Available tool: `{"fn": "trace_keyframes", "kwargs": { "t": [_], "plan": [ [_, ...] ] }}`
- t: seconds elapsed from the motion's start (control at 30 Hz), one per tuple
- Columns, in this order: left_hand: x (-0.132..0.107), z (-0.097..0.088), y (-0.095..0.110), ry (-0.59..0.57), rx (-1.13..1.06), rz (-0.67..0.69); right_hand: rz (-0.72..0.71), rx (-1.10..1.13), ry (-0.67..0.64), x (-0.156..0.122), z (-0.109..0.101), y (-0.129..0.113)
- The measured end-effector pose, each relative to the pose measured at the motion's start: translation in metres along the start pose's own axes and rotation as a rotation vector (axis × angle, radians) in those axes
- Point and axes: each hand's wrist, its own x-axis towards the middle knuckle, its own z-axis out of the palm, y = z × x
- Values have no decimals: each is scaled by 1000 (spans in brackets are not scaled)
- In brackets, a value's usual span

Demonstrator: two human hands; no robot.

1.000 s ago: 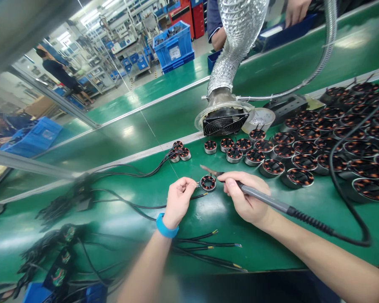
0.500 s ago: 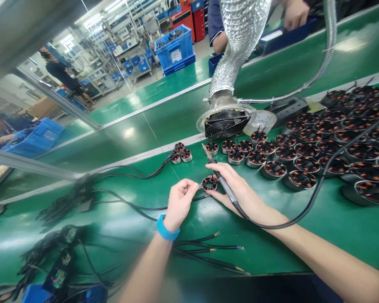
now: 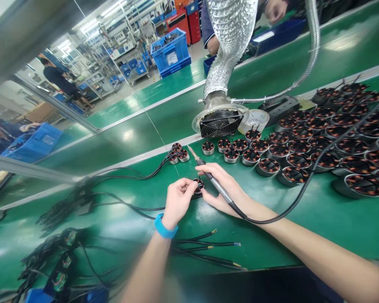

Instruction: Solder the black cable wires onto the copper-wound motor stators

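Observation:
My right hand is wrapped round a soldering iron, its tip pointing up and left, away from the work. The thumb of that hand reaches beside a small motor stator with copper windings in a metal ring. My left hand, with a blue wristband, has its thumb and forefinger closed at the stator's left side and covers part of it. Whether they pinch the ring or its thin leads is hidden. Black cables run just behind my left hand.
Several stators fill the right side of the green bench. Three with cables stand together behind my hands. A fume extractor fan hangs from a foil duct. Cable ends lie in front; cable bundles lie left.
My right hand and the soldering iron have shifted left. The left finger and thumb have come right up against the stator, where before a small gap with thin leads showed. The view has shifted slightly.

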Motion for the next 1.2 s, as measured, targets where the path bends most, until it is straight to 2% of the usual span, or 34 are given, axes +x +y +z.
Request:
{"fn": "trace_keyframes", "kwargs": {
  "t": [0.2, 0.37, 0.67, 0.8, 1.03, 1.2],
  "plan": [
    [-1, -3, 0, -23, 69, 44, -72, 37, 4, 6, 5, 3],
    [-1, -6, -1, -27, 147, 96, -103, -21, 29, 2, 7, 5],
    [-3, 1, -3, 5, 81, 46, -188, -99, -19, -9, 6, 10],
    [-1, 3, -3, 27, 41, 14, -168, -134, 108, -5, 1, 3],
    [0, 3, -1, 49, -11, -18, -33, -159, 392, -3, -23, -15],
    [0, 4, 0, 60, -30, -21, -117, -136, 420, -7, -25, -18]
  ]
}}
